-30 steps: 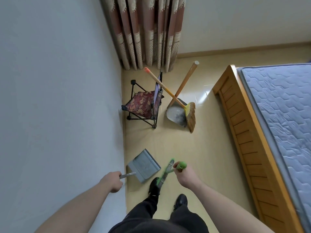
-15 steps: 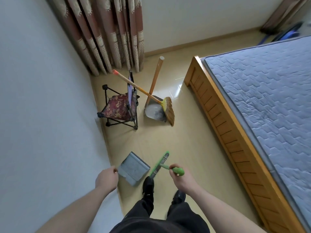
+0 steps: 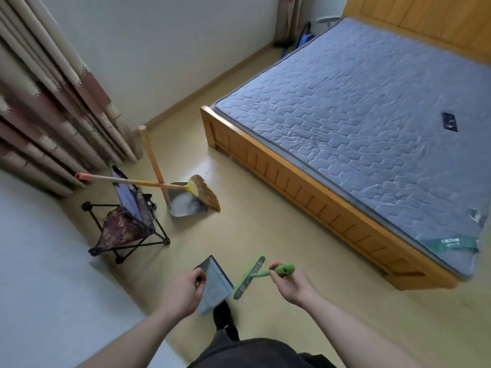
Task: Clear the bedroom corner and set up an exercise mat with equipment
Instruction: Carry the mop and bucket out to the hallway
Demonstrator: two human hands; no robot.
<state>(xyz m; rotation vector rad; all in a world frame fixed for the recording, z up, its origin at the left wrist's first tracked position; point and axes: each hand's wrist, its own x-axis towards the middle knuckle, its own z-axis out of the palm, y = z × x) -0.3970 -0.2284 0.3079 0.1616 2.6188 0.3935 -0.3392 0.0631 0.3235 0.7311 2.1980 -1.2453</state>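
- While the person stood near the wall, the left hand (image 3: 183, 293) was closed around the handle of a small grey dustpan (image 3: 214, 284), held low in front of the legs.
- The right hand (image 3: 291, 284) gripped the green handle of a hand brush (image 3: 248, 278), whose head hung just beside the dustpan's edge.
- Farther off, a folding camp stool (image 3: 127, 221) stood on the floor (image 3: 265, 235) near the curtain (image 3: 53, 123).
- A straw broom (image 3: 203, 191) leaned across the stool, its bristles resting on a long-handled metal dustpan (image 3: 186, 204).
- To the right, a wooden bed frame (image 3: 292, 179) carried a bare grey mattress (image 3: 372, 115).
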